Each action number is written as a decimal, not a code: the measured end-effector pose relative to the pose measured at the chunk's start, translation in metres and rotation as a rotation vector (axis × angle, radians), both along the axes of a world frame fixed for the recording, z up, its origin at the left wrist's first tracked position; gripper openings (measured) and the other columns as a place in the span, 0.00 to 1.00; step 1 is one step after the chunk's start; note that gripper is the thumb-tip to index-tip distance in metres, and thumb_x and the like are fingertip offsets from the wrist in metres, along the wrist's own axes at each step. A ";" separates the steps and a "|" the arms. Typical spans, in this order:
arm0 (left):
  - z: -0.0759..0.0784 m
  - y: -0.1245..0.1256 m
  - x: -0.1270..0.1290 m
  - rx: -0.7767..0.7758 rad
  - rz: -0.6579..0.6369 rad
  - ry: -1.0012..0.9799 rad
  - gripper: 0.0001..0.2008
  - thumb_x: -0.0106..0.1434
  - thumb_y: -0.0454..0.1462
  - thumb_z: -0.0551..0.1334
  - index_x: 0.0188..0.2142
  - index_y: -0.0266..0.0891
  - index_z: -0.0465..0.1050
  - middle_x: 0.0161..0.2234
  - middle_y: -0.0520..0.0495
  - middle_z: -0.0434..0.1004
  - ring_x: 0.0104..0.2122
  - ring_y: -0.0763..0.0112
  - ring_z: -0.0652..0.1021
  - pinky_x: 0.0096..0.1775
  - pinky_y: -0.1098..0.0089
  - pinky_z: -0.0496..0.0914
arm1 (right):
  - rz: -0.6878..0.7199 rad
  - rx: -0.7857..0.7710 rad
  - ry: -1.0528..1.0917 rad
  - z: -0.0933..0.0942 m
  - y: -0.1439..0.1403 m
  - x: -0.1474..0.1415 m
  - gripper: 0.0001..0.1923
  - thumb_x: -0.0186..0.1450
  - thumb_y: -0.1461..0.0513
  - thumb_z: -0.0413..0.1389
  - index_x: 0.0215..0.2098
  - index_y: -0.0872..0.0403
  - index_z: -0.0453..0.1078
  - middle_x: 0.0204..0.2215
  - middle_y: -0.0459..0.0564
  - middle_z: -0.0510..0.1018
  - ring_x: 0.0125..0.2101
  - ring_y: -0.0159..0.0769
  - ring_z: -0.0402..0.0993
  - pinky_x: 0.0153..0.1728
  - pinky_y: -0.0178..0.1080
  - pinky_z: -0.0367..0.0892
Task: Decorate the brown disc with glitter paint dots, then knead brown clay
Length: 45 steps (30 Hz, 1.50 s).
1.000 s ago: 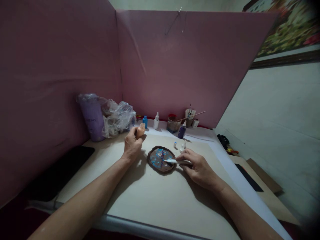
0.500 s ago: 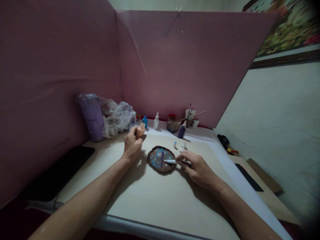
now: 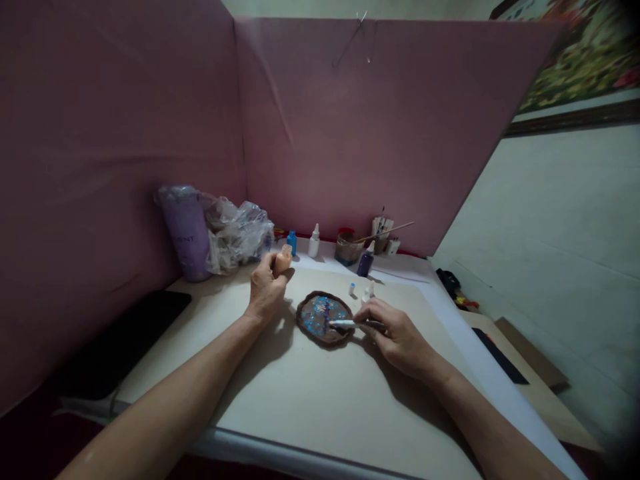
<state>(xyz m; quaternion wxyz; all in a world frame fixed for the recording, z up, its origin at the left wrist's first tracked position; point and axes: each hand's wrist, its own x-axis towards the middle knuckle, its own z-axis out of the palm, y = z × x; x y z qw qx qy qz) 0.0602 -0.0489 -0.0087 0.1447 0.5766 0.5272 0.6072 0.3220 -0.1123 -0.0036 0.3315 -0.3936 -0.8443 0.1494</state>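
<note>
1. the disc (image 3: 324, 317) lies flat on the counter (image 3: 320, 400), between the hands.
2. the right hand (image 3: 400, 337) pinches a pen (image 3: 350, 324), long axis pointing left, tip on the disc; it is nearer.
3. the left hand (image 3: 265, 290) grips a bottle (image 3: 283, 259), just left of the disc.

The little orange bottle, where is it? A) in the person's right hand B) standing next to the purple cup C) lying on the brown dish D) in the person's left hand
D: the left hand is wrapped around the orange bottle, held up off the table, while the right hand holds a white pen-like tool with its tip over the brown dish.
</note>
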 end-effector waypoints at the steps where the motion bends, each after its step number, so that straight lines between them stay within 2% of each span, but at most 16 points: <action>1: 0.000 0.000 0.000 -0.001 0.000 -0.001 0.10 0.52 0.35 0.62 0.37 0.40 0.70 0.31 0.53 0.73 0.32 0.71 0.71 0.37 0.72 0.64 | 0.005 -0.006 -0.007 0.000 0.000 0.000 0.05 0.65 0.66 0.52 0.34 0.53 0.70 0.33 0.50 0.74 0.35 0.37 0.70 0.37 0.39 0.65; 10: 0.002 -0.002 0.001 0.000 0.001 0.001 0.10 0.52 0.35 0.62 0.37 0.40 0.70 0.30 0.53 0.72 0.31 0.71 0.71 0.35 0.72 0.63 | 0.020 0.002 0.006 0.001 -0.001 -0.001 0.06 0.65 0.67 0.52 0.34 0.53 0.70 0.33 0.49 0.73 0.35 0.36 0.70 0.37 0.39 0.65; 19: 0.001 -0.001 0.000 -0.007 0.006 -0.011 0.11 0.52 0.35 0.63 0.37 0.40 0.70 0.30 0.54 0.72 0.30 0.72 0.70 0.35 0.73 0.63 | 0.057 0.013 0.007 0.001 -0.001 0.000 0.13 0.60 0.74 0.50 0.34 0.53 0.70 0.34 0.49 0.72 0.36 0.36 0.70 0.38 0.38 0.65; 26: 0.001 0.000 0.000 -0.007 0.006 -0.011 0.11 0.52 0.36 0.62 0.37 0.40 0.70 0.29 0.54 0.71 0.30 0.73 0.69 0.34 0.73 0.62 | 0.090 0.005 0.021 -0.002 0.000 0.002 0.13 0.60 0.75 0.50 0.35 0.53 0.70 0.34 0.48 0.72 0.36 0.35 0.69 0.38 0.38 0.65; 36: 0.000 0.000 0.000 0.001 0.006 -0.010 0.10 0.53 0.35 0.62 0.37 0.40 0.70 0.30 0.54 0.72 0.30 0.72 0.70 0.34 0.73 0.63 | 0.062 0.031 0.017 -0.002 0.001 0.000 0.11 0.62 0.72 0.51 0.36 0.53 0.70 0.35 0.50 0.72 0.36 0.36 0.69 0.38 0.39 0.65; 45: 0.000 0.000 0.001 -0.011 0.006 -0.009 0.10 0.53 0.36 0.62 0.37 0.40 0.70 0.30 0.54 0.71 0.30 0.72 0.70 0.34 0.73 0.62 | 0.055 0.044 0.041 -0.003 0.000 -0.003 0.12 0.61 0.73 0.50 0.37 0.53 0.70 0.35 0.50 0.72 0.37 0.37 0.69 0.38 0.40 0.66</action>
